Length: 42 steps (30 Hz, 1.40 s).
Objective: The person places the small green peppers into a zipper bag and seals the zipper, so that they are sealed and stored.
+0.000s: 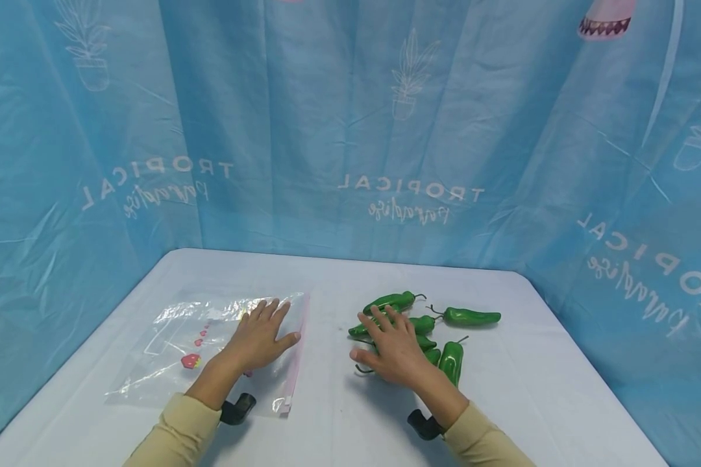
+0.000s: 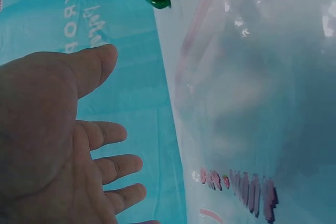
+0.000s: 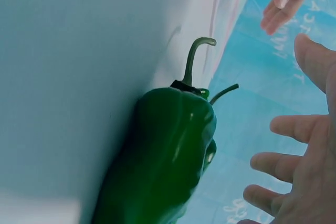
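Observation:
A clear plastic zip bag [image 1: 163, 370] with a pink zip edge and printed strawberries lies flat at the left of the table. Over its right part my left hand [image 1: 257, 340] is spread, fingers straight and holding nothing; the left wrist view shows the bag [image 2: 236, 103] below the palm. Several green peppers [image 1: 472, 317] lie in a loose group right of centre. My right hand [image 1: 394, 350] hovers over them with fingers spread, hiding part of the group. In the right wrist view one large pepper [image 3: 163, 156] with a curved stem sits beside the open fingers.
The white table [image 1: 333, 402] has rounded far corners. A blue printed curtain [image 1: 327, 117] hangs behind it and along both sides. A dark strap piece [image 1: 239, 408] is on the left wrist and another [image 1: 425, 425] on the right.

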Each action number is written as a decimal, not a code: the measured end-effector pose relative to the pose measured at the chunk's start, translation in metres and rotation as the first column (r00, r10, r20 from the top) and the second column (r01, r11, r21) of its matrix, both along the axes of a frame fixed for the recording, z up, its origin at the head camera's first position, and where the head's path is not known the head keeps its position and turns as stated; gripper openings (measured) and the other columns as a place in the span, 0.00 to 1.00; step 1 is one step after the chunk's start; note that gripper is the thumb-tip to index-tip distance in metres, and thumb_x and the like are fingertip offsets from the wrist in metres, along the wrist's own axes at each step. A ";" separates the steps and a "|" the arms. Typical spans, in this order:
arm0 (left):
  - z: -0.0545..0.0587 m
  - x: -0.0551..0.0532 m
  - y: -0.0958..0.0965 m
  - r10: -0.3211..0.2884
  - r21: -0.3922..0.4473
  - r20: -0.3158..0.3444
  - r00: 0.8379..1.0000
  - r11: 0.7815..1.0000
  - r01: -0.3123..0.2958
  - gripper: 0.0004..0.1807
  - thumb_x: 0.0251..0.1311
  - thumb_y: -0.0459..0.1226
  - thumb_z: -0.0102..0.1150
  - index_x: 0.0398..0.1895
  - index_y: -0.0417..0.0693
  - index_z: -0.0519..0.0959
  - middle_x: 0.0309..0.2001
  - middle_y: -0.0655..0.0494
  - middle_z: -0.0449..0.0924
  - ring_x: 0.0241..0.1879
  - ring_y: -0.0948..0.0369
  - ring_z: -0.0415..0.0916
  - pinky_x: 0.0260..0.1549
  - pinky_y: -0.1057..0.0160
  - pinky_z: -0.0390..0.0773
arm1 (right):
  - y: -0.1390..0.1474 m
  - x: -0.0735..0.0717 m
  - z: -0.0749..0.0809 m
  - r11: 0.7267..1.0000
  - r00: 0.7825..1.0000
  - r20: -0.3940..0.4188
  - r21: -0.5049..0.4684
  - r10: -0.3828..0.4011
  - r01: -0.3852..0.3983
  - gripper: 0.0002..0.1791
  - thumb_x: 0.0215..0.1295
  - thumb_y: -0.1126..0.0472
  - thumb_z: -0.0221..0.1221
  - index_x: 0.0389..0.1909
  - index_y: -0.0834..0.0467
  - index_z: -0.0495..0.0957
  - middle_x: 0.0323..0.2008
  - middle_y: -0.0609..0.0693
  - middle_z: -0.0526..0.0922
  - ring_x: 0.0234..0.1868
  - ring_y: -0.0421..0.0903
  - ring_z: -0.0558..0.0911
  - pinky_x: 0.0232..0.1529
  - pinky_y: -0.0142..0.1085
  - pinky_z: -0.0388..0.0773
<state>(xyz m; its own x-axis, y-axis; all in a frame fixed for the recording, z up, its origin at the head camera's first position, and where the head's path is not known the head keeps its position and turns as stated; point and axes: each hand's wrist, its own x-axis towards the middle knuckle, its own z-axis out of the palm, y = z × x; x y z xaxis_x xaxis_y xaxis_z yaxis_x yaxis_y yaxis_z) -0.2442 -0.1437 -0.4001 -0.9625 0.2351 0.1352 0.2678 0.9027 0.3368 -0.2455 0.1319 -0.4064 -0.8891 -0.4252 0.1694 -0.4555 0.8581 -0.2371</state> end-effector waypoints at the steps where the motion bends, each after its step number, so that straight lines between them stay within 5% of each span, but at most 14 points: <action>1: -0.001 0.000 0.000 -0.002 -0.002 0.002 1.000 1.000 0.002 0.37 0.63 0.51 0.51 0.70 0.40 0.58 0.71 0.35 0.54 0.71 0.36 0.47 0.65 0.32 0.48 | -0.001 0.000 0.000 1.000 1.000 0.005 0.004 0.002 -0.002 0.39 0.62 0.35 0.51 0.71 0.47 0.57 0.73 0.55 0.55 0.74 0.62 0.49 0.68 0.62 0.47; 42: -0.024 -0.013 0.003 0.004 -0.011 0.090 0.996 1.000 -0.003 0.36 0.62 0.52 0.53 0.68 0.41 0.62 0.71 0.38 0.55 0.71 0.37 0.47 0.67 0.35 0.48 | -0.032 -0.010 -0.016 0.997 0.996 0.067 0.034 0.065 -0.068 0.39 0.61 0.34 0.52 0.70 0.47 0.59 0.72 0.55 0.58 0.73 0.61 0.53 0.69 0.61 0.49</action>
<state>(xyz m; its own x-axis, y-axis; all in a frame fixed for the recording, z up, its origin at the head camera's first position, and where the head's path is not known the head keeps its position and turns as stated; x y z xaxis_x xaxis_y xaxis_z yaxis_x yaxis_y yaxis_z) -0.2575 -0.1410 -0.4238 -0.9715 0.2328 0.0452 0.2337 0.9073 0.3495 -0.2559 0.0997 -0.4221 -0.8675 -0.4883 0.0951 -0.4961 0.8349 -0.2382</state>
